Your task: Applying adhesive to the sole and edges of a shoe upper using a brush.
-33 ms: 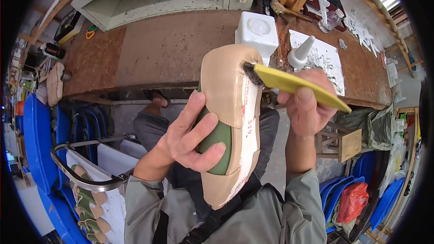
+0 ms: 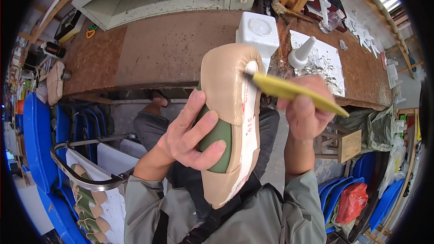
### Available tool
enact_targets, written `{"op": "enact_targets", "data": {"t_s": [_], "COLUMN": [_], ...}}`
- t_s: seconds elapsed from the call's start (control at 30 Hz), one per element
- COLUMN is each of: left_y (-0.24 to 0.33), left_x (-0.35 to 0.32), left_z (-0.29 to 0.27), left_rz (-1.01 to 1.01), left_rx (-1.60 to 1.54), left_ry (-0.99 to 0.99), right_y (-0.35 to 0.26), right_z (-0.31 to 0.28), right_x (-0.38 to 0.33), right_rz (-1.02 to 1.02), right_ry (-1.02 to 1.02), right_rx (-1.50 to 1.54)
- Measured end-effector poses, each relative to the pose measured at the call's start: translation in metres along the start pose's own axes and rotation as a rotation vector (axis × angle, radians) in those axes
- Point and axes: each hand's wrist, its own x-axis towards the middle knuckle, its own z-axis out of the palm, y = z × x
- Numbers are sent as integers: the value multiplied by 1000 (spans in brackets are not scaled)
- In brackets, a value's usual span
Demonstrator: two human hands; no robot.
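Observation:
My left hand [image 2: 194,140] is wrapped round a beige and green shoe upper [image 2: 221,86], toe end away from me, its side and white underside with red print turned up to the right. The fingers press on the green middle part. My right hand [image 2: 307,108] pinches the flat yellow handle of a brush [image 2: 289,89]. Its dark bristles [image 2: 248,79], smeared by motion, are at the border between beige edge and white underside near the toe. I cannot tell if they touch.
Behind the shoe, the brown workbench [image 2: 167,49] carries a white square container [image 2: 257,31], a white cone-nozzled bottle [image 2: 301,54] and a stained paper [image 2: 332,63]. A rack of similar shoe uppers [image 2: 88,203] stands left, by blue trays [image 2: 38,140]. A wooden stool [image 2: 348,144] is at right.
The brush tip has shifted slightly in from the toe edge and is blurred now, and more of the white underside near the toe shows. My left hand and the shoe upper stay nearly still.

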Motion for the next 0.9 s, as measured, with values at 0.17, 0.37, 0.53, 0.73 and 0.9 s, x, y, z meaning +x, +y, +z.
{"op": "enact_targets", "data": {"t_s": [0.17, 0.37, 0.53, 0.73, 0.9], "left_y": [-6, -2, -3, -5, -6], "left_x": [0, 0, 2, 2, 4], "left_z": [-1, 3, 2, 3, 4], "left_rz": [5, -6, -20, -17, -38], "left_rx": [-6, 9, 60, 99, 127], "left_ry": [-85, -34, -53, -50, -54], "right_y": [-12, -7, -4, -11, -11], "right_z": [-16, 6, -9, -5, -10], "right_x": [-21, 10, -22, -33, -39], "right_rz": [144, 217, 96, 49, 18], "right_ry": [-129, 66, -114, -148, -213], "right_rx": [419, 222, 232, 268, 316]}}
